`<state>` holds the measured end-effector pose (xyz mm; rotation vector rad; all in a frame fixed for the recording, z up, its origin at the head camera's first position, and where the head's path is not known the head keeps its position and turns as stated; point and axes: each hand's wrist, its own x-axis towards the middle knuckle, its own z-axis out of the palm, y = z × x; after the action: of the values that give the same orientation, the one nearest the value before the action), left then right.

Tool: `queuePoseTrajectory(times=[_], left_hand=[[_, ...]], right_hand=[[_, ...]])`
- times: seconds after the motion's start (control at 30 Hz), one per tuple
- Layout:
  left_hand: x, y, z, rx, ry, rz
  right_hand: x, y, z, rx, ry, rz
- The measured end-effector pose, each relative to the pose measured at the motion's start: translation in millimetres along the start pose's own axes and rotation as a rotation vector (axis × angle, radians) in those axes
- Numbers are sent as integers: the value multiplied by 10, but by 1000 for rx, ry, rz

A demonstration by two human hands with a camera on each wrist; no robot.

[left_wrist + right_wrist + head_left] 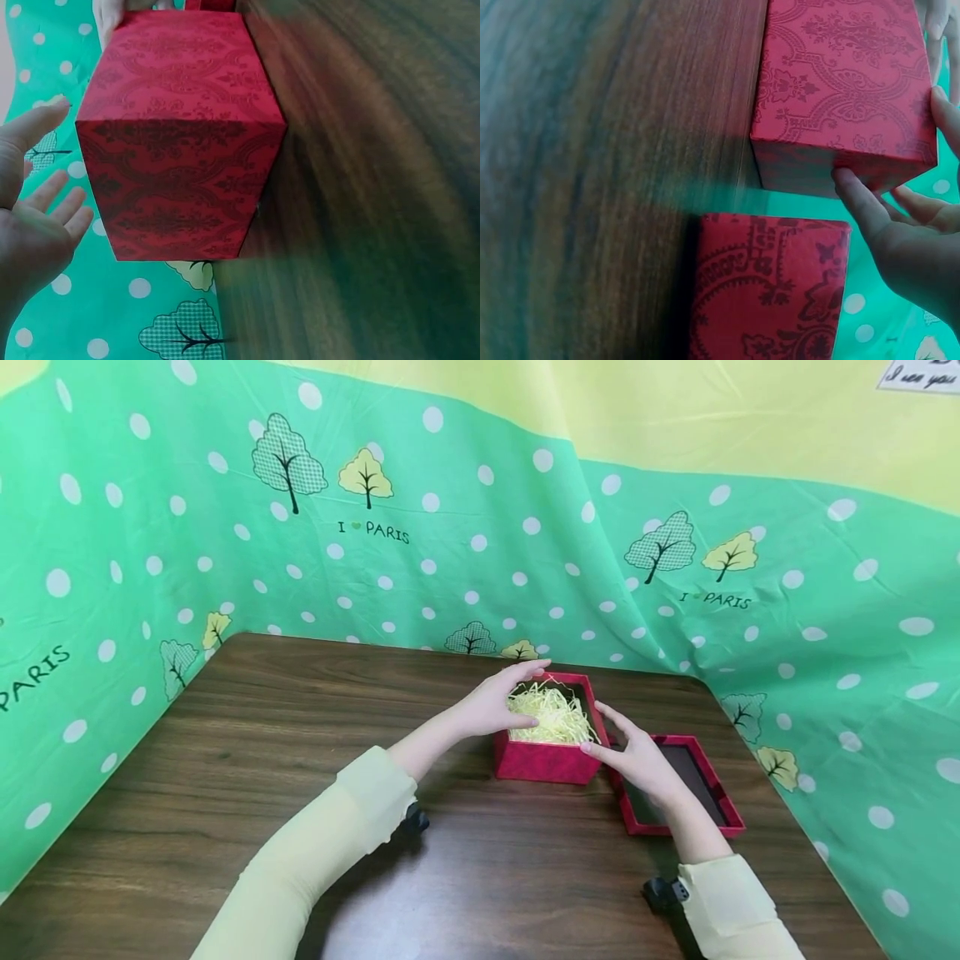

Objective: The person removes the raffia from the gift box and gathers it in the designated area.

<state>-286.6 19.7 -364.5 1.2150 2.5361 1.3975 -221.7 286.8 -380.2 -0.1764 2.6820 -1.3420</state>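
A red patterned box (543,762) stands uncovered on the table, filled with pale yellow shredded paper (555,714). My left hand (491,703) reaches over its left side, fingers extended and thumb spread above the paper. The left wrist view shows that hand (37,232) apart from the box's outer wall (176,187). At the right side is my right hand (641,764), thumb by the near corner and a finger along the right rim. In the right wrist view a fingertip (845,178) touches the box's side, and the hand holds nothing between its fingers.
The red lid (651,828), dark inside, lies upturned to the right of the box, partly under my right forearm. Brown wooden table (300,718) surrounds both. A green dotted curtain (480,510) hangs behind and along the sides.
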Motion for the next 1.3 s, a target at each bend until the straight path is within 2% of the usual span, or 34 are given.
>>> queuePoseTrajectory(times=[0.1,0.23,0.43,0.67,0.9,1.1,1.3], left_hand=[[90,-2,20,34,-69,14],[197,18,55,105,-194,26],[331,45,106,286,-321,6],[463,4,181,418,-425,-23],[593,-5,195,494,-526,-28],[648,-25,243,510,-623,-46],[674,-26,261,590,-669,-78]], right_hand=[[-11,13,-13,13,0,6],[-29,41,-27,14,1,13],[-37,71,-24,22,-1,1],[-60,69,-43,25,-6,-8],[-80,43,-62,26,-11,-5],[-55,48,-23,44,-16,0],[-32,3,-7,31,-17,6]])
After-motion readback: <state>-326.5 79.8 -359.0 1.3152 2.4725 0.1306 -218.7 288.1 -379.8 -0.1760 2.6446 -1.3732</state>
